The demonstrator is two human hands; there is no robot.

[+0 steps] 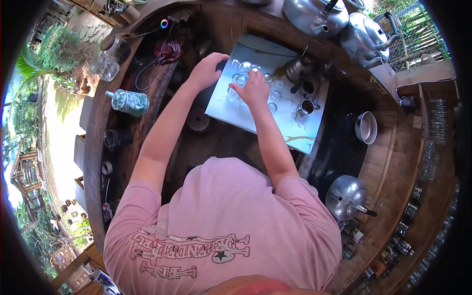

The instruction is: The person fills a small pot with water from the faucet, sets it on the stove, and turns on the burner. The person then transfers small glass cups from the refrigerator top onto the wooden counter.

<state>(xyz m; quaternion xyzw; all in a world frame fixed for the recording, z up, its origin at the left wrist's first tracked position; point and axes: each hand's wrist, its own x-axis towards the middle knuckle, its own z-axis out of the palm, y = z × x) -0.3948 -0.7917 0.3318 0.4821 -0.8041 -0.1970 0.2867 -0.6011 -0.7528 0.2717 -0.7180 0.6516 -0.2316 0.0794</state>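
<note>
A white marbled tabletop (290, 129) carries several small clear glasses (232, 94). My left hand (207, 71) is at the table's left edge, its fingers bent over that edge; what they touch is hard to make out. Over the group of glasses is my right hand (253, 88), thumb and fingers apart, fingertips close to a glass at the back. Whether it touches that glass is unclear. Right of my right hand stand more small glasses (273, 107), two metal cups (307, 106) with dark insides, and a dark metal pot (296, 70).
Large metal kettles (361, 40) stand on the back ledge. At right are a metal bowl (366, 128) and another kettle (345, 197). A green speckled container (130, 102) and glass jars (104, 68) sit along the left wooden counter (93, 162). Glasses line the far-right shelf.
</note>
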